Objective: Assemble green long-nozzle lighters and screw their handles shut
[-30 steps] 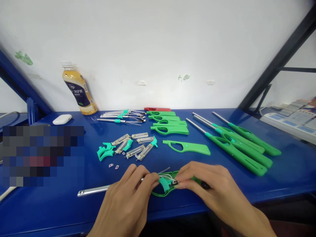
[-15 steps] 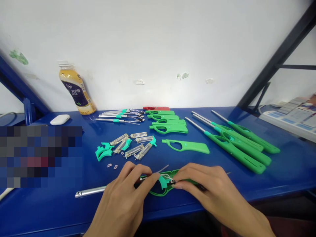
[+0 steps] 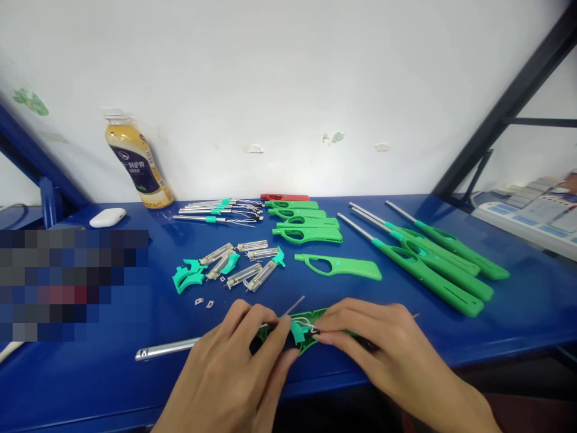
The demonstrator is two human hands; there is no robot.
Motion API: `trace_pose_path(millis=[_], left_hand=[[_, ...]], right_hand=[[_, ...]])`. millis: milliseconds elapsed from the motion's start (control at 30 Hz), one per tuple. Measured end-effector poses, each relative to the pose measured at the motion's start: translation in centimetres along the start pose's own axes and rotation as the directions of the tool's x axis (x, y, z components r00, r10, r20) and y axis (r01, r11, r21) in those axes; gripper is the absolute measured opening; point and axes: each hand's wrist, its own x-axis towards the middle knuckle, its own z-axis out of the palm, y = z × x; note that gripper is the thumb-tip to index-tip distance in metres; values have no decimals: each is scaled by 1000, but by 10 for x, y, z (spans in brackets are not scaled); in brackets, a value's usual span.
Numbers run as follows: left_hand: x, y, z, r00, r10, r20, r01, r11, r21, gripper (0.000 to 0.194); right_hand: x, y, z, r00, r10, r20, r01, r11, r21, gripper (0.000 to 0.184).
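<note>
Near the table's front edge lies an opened green lighter shell (image 3: 311, 314), mostly covered by both hands. A teal trigger (image 3: 298, 332) and white wires (image 3: 306, 321) sit inside it, and a silver lighter tube (image 3: 166, 349) sticks out to the left. My left hand (image 3: 238, 361) is closed round the shell's tube end, its thumb by the trigger. A thin clear tube (image 3: 295, 305) rises beside its fingertips. My right hand (image 3: 378, 337) pinches a small black part (image 3: 315, 331) where the wires end; its own fingers hide most of that part.
Behind my hands lie teal triggers (image 3: 187, 276), clear fuel tanks (image 3: 252, 273), wired metal tubes (image 3: 216, 210) and green shell halves (image 3: 311, 231). Assembled lighters (image 3: 433, 276) lie at right. A drink bottle (image 3: 137, 162) and a white case (image 3: 108, 217) stand at back left.
My left thumb has come down over the shell's lower edge, just under the trigger, covering more of the shell. My right hand keeps its pinch on the black part, nearly unmoved.
</note>
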Motion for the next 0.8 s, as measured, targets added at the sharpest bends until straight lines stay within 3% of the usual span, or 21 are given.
trace_pose_path(millis=[233, 467, 800], left_hand=[[-2, -3, 5, 996, 74, 47, -77, 995, 64, 26], [-5, 0, 5, 995, 95, 35, -97, 993, 64, 29], [-7, 1, 5, 995, 103, -7, -103, 994, 42, 28]], right_hand=[[0, 0, 2, 1000, -9, -25, 7, 996, -94, 15], [1, -2, 9, 991, -82, -104, 60, 979, -194, 15], [4, -3, 11, 982, -104, -156, 71, 976, -207, 12]])
